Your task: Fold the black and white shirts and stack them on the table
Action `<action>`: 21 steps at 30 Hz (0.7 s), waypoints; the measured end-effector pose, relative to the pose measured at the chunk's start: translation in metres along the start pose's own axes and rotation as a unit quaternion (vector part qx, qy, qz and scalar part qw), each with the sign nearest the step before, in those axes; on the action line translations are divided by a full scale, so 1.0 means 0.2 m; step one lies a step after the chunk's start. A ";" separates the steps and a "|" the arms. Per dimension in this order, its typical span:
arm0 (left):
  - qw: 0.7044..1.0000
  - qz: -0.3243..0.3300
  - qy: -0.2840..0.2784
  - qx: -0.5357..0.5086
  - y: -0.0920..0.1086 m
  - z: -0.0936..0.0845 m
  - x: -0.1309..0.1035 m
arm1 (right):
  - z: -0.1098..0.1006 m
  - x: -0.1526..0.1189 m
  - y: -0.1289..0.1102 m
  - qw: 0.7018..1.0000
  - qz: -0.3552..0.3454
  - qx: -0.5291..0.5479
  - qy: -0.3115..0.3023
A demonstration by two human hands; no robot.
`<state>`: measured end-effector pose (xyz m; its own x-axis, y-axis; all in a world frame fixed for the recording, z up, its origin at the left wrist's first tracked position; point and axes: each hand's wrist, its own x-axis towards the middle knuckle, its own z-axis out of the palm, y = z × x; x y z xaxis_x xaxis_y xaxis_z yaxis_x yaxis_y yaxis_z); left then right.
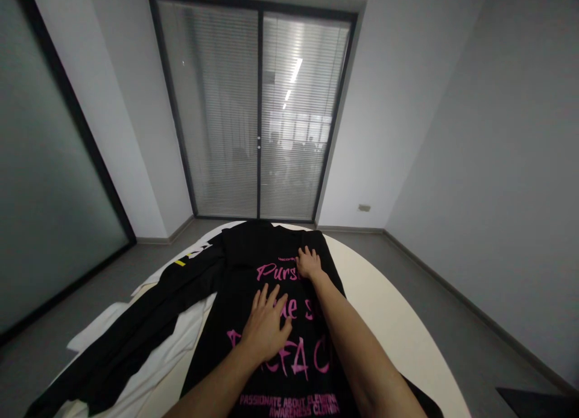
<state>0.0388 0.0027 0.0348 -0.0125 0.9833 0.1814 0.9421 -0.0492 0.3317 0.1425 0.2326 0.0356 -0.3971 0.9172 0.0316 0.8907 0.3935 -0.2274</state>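
Note:
A black shirt (244, 249) with pink lettering lies spread over the table in front of me. My left hand (266, 327) rests on the middle of its printed area, palm down with the fingers spread. Farther up, near the shirt's upper right part, my right hand (309, 263) lies on the cloth, its fingers apart too. Neither hand grips anything. Parts of the pink letters are hidden under my hands and right forearm.
The round-edged white table (384, 303) shows along the right. On its left side lie white cloth (156, 361) and black cloth (136, 339), some hanging toward the edge. Beyond stands a glass door with blinds (257, 116). A dark object (538, 403) sits at the lower right.

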 end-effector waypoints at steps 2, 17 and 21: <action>1.000 0.001 -0.001 0.000 -0.01 0.00 0.00 | 0.00 0.01 0.00 1.000 0.014 0.012 -0.010; 0.999 0.045 0.006 0.024 0.06 -0.05 -0.02 | -0.45 -0.47 0.29 0.963 0.041 0.047 -0.262; 0.981 0.189 -0.033 0.010 0.24 -0.15 -0.11 | -0.52 -0.66 0.36 0.900 0.076 0.081 -0.421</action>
<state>0.0737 -0.0267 0.0736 0.3608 0.9043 0.2283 0.8812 -0.4107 0.2342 0.2821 0.1461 0.1155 -0.3614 0.5602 -0.7453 0.9319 0.1904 -0.3088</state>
